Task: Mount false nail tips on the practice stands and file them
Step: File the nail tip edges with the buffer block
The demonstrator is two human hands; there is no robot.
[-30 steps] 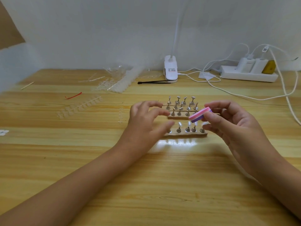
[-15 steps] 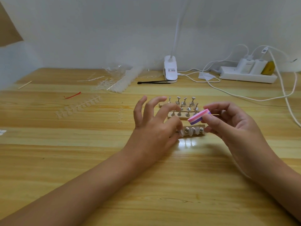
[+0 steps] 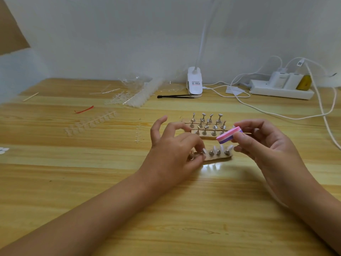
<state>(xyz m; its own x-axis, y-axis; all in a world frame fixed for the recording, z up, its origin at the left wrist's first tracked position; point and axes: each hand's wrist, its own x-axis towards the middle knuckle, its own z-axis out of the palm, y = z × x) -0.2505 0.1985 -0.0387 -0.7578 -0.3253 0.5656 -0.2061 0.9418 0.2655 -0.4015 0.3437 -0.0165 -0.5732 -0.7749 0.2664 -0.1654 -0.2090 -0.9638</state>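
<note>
Several translucent nail tips [image 3: 222, 147] upright on near stand [image 3: 219, 158]

On the wooden table [image 3: 110, 182], the left hand [image 3: 175, 152] pinches the left end of the near practice stand [image 3: 218, 158], whose pegs carry clear nail tips [image 3: 215, 150]. The right hand [image 3: 267, 145] holds a pink-and-purple buffer block [image 3: 228, 135] just above the stand's right end. More stands [image 3: 206, 124] sit just behind, with a clip lamp [image 3: 194, 82] and a power strip [image 3: 280, 90] by the wall.
</note>
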